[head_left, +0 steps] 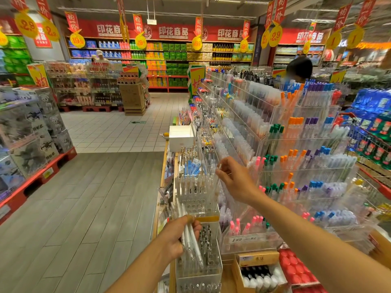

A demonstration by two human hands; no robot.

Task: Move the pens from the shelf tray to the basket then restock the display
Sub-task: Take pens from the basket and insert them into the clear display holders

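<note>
Glossy white plastic pens (191,240), clear acrylic display (296,144), matt cardboard box (257,259)

Far beyond our hands, we read "印花商品" on the red wall banner (173,31). Hanging yellow tags (26,25) say "2.9" and "19.9".

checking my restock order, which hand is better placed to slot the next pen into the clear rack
Right. The right hand is raised at the clear pen rack, pinching one thin pen beside its slots. The left hand sits lower, gripping a bundle of white pens, so it serves better as the supply.
</note>
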